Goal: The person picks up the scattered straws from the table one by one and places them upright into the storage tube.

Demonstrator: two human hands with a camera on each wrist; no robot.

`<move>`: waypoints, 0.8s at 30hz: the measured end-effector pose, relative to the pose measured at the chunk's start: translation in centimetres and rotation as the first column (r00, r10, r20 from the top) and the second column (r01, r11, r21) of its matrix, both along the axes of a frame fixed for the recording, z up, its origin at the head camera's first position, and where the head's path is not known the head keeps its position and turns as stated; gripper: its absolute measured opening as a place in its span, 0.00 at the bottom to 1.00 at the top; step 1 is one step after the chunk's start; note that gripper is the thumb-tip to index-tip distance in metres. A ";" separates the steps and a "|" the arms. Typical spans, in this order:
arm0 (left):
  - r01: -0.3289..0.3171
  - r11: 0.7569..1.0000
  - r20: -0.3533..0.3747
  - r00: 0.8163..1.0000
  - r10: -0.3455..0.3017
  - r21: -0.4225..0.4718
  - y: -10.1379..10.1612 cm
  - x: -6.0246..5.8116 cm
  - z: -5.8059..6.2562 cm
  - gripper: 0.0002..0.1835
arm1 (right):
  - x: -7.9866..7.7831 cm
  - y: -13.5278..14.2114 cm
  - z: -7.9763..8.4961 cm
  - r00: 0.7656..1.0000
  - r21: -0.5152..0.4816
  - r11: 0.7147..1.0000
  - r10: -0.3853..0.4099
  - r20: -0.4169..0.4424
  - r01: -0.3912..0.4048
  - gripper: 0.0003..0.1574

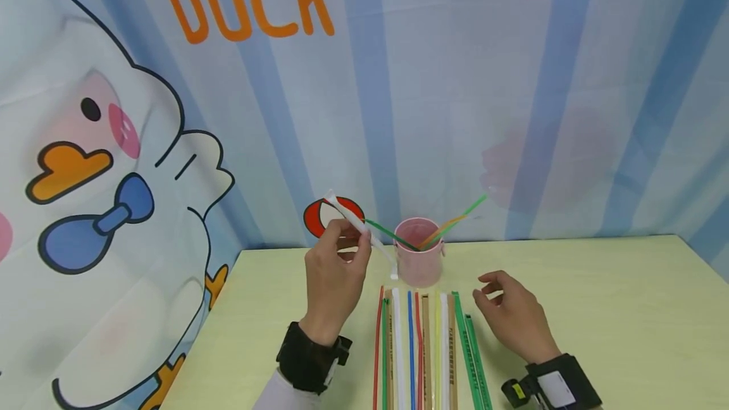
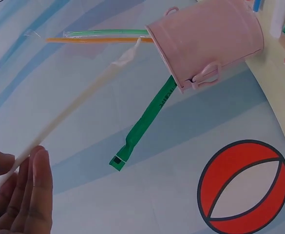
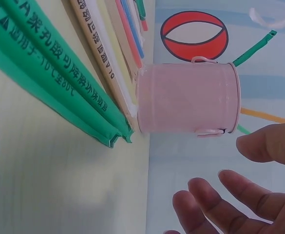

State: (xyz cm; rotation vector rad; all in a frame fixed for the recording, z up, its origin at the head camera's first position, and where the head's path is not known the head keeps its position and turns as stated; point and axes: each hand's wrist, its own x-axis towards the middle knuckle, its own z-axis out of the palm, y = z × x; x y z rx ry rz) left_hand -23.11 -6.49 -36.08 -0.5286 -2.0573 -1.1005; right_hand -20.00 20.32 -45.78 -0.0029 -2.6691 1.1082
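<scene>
Between thumb and fingers, my left hand (image 1: 335,283) pinches a straw in a white paper wrapper (image 2: 69,109). The wrapped straw slants down toward the left side of a small pink bucket (image 1: 420,271); whether it touches the bucket I cannot tell. Out of the bucket lean a green wrapped straw (image 2: 149,117) on the left, and an orange straw (image 2: 98,40) and a green straw (image 2: 103,33) in clear wrap on the right. Right of the bucket, my right hand (image 1: 515,318) hovers with loosely bent fingers and holds nothing.
In front of the bucket lies a row of several straws: red, blue, yellow, white-wrapped (image 1: 397,347), brown-wrapped (image 1: 452,353) and green-wrapped (image 1: 473,359). They rest on a pale yellow table (image 1: 626,321). Behind hangs a blue striped cloth (image 1: 444,81) with a duck print.
</scene>
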 end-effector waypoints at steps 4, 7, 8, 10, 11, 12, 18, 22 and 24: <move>0.017 0.998 -0.013 1.000 -0.016 0.062 0.4 -0.5 0.2 0.10 | 0.0 0.0 0.0 1.000 -0.001 1.000 0.000 -0.013 0.000 0.20; 0.025 0.995 -0.013 1.000 -0.024 0.097 0.7 -1.0 0.2 0.10 | 0.1 0.1 0.1 1.000 0.001 1.000 0.002 -0.020 -0.002 0.20; 0.025 0.994 -0.015 1.000 -0.023 0.106 0.8 -1.1 0.2 0.10 | 0.1 0.1 0.2 1.000 0.001 1.000 0.003 -0.020 -0.003 0.20; 0.028 0.992 -0.016 1.000 -0.026 0.121 0.9 -1.5 0.1 0.10 | 0.1 0.1 0.3 1.000 -0.001 1.000 0.004 -0.019 -0.004 0.20; 0.034 0.991 -0.015 0.999 -0.032 0.132 1.0 -1.6 0.0 0.09 | 0.1 0.1 0.3 1.000 -0.002 1.000 0.005 -0.018 -0.005 0.20; 0.039 0.989 -0.013 0.999 -0.038 0.143 1.1 -1.8 -0.1 0.09 | 0.1 0.2 0.3 1.000 -0.002 1.000 0.006 -0.017 -0.006 0.20; 0.060 0.981 0.015 0.998 -0.064 0.183 1.6 -3.0 -1.2 0.08 | 0.1 0.3 0.4 1.000 -0.003 1.000 0.002 -0.009 -0.002 0.20; 0.063 0.983 0.050 0.996 -0.072 0.171 2.0 -3.7 -2.3 0.09 | 0.1 0.4 0.3 1.000 -0.003 1.000 0.000 -0.015 0.000 0.19; 0.063 0.985 0.072 0.995 -0.075 0.158 2.2 -4.0 -2.9 0.09 | 0.0 0.5 0.3 1.000 -0.002 1.000 0.000 -0.014 0.000 0.19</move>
